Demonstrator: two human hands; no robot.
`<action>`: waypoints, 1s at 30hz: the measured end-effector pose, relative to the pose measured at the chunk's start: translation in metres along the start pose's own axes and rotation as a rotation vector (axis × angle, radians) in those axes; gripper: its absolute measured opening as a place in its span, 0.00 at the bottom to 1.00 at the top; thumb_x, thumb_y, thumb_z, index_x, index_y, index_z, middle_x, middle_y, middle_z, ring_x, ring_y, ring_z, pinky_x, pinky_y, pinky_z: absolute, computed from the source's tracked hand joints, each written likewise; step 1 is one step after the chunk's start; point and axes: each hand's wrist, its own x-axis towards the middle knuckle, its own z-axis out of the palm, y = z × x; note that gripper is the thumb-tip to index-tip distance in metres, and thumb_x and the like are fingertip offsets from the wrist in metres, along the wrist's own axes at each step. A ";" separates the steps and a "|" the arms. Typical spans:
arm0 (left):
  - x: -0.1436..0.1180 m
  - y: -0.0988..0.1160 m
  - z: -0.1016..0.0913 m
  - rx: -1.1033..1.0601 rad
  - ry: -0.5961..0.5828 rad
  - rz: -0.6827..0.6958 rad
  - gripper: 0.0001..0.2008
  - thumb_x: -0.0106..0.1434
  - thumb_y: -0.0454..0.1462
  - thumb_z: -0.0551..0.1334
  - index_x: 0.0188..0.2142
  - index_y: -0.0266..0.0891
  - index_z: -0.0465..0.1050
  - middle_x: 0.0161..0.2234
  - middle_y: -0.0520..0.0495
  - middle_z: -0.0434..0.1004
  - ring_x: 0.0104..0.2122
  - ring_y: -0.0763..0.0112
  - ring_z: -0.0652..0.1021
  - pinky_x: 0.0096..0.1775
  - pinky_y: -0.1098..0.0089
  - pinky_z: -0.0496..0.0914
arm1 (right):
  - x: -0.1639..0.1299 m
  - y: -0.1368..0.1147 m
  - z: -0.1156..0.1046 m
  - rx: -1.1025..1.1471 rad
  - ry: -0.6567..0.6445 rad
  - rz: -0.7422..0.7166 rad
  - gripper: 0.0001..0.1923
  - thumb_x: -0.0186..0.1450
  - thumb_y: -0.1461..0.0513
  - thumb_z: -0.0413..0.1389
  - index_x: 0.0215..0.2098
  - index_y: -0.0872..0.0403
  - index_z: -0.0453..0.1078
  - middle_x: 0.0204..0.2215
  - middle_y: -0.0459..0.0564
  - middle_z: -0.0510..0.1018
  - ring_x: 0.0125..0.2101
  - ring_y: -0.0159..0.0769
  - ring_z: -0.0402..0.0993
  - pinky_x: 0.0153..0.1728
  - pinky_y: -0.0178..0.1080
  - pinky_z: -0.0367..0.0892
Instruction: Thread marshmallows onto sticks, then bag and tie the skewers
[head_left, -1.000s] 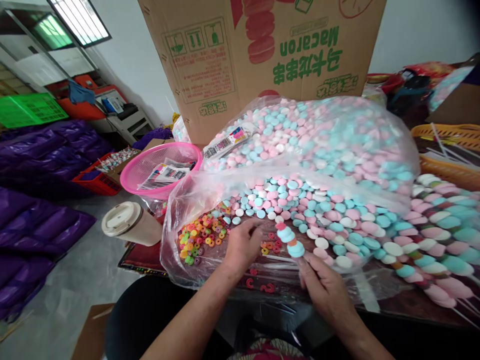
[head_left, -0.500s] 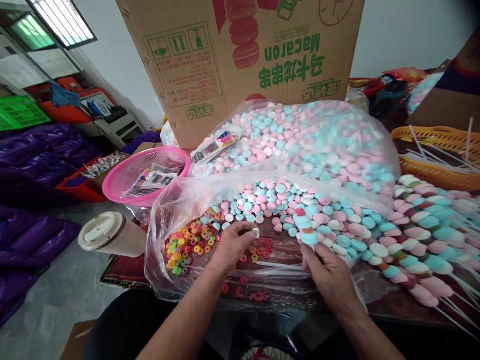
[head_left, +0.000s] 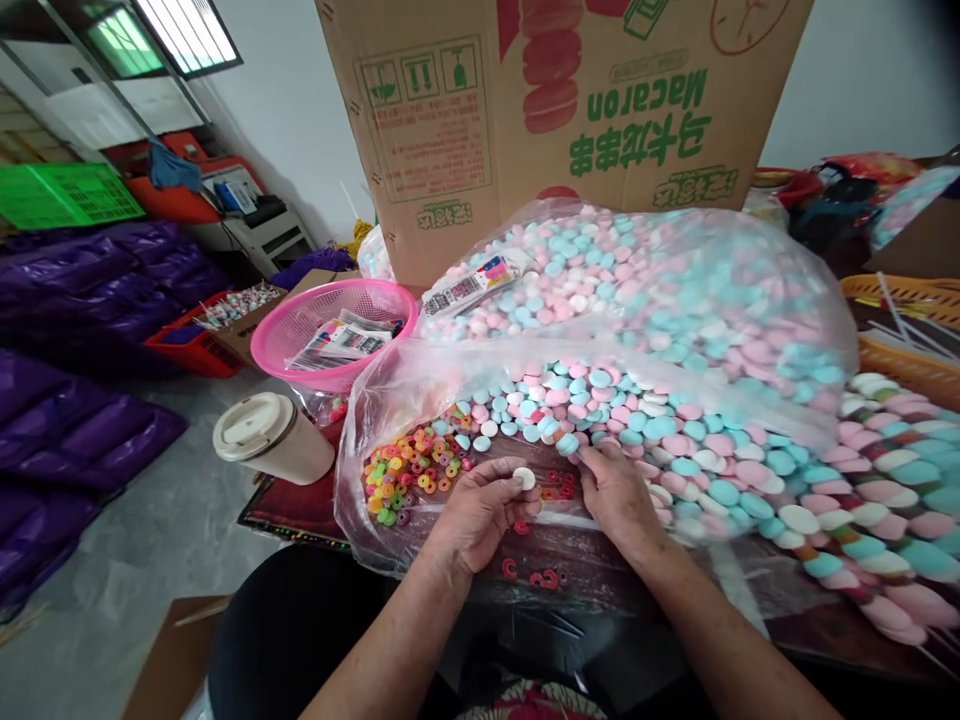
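Between the thumb and fingers of my left hand point(head_left: 484, 505) is a small white marshmallow disc point(head_left: 524, 479). My right hand point(head_left: 619, 495) is closed around the stick end of a candy skewer point(head_left: 566, 443), whose stick is hidden by the fingers. Blue discs and an orange piece show on the skewer, and its reddish tip points up and left, close to loose candy. Pink, blue and white marshmallow discs point(head_left: 660, 428) spill from a large clear plastic bag point(head_left: 750, 270) behind my hands. Colourful gummy rings point(head_left: 409, 470) are heaped left of my left hand.
Finished marshmallow skewers point(head_left: 885, 480) are stacked at the right, by an orange basket point(head_left: 900, 365). A pink basket point(head_left: 274, 345) with printed packets and a lidded cup point(head_left: 277, 440) stand at the left. A tall cardboard box point(head_left: 525, 160) rises behind the bag.
The skewer in my right hand has gone from upright to tilted left, and that hand has come nearer my left hand. My left hand has turned, showing the white disc more fully. The view has shifted left.
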 end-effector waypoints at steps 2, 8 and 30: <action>-0.002 -0.003 0.001 0.027 0.004 0.007 0.15 0.44 0.33 0.71 0.33 0.32 0.73 0.25 0.48 0.76 0.23 0.74 0.76 0.29 0.72 0.71 | 0.002 -0.002 0.000 -0.005 -0.016 0.005 0.14 0.61 0.67 0.47 0.39 0.54 0.72 0.31 0.52 0.69 0.29 0.36 0.64 0.27 0.36 0.58; -0.008 -0.008 0.004 0.072 0.079 0.023 0.15 0.43 0.35 0.71 0.30 0.33 0.72 0.23 0.50 0.73 0.21 0.75 0.74 0.26 0.72 0.69 | 0.003 -0.006 -0.008 0.098 -0.002 0.002 0.09 0.63 0.63 0.48 0.34 0.53 0.70 0.30 0.50 0.71 0.30 0.36 0.66 0.29 0.36 0.61; -0.011 -0.012 0.021 0.279 0.155 0.281 0.12 0.47 0.39 0.70 0.29 0.33 0.75 0.23 0.51 0.74 0.21 0.78 0.71 0.26 0.75 0.66 | -0.032 -0.071 -0.052 0.822 -0.079 0.204 0.14 0.61 0.51 0.53 0.30 0.53 0.70 0.19 0.43 0.70 0.21 0.31 0.67 0.20 0.33 0.62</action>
